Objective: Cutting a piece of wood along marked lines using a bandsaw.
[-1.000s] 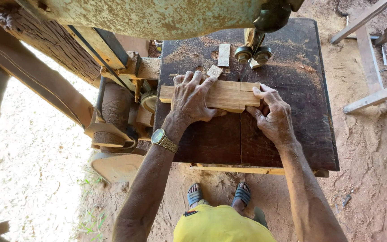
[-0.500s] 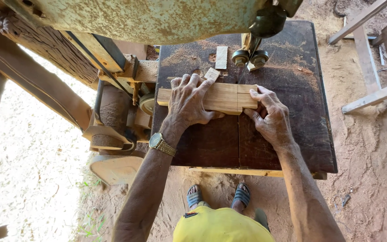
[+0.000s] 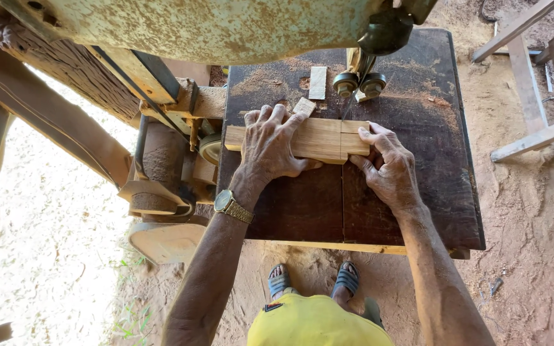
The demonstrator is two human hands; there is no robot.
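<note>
While sandalled feet [image 3: 313, 282] stand on the dirt below, the left hand [image 3: 269, 145] lies spread flat, pressing on a pale wood block [image 3: 322, 138] on the dark bench [image 3: 418, 186]. Its right end is gripped by the right hand [image 3: 387, 168]. Beyond, two small offcuts [image 3: 317, 82] lie near the saw guide [image 3: 358, 83].

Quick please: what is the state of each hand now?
Left hand: open, pressed flat on the wooden block.
Right hand: fingers bent, gripping the block's right end.
</note>
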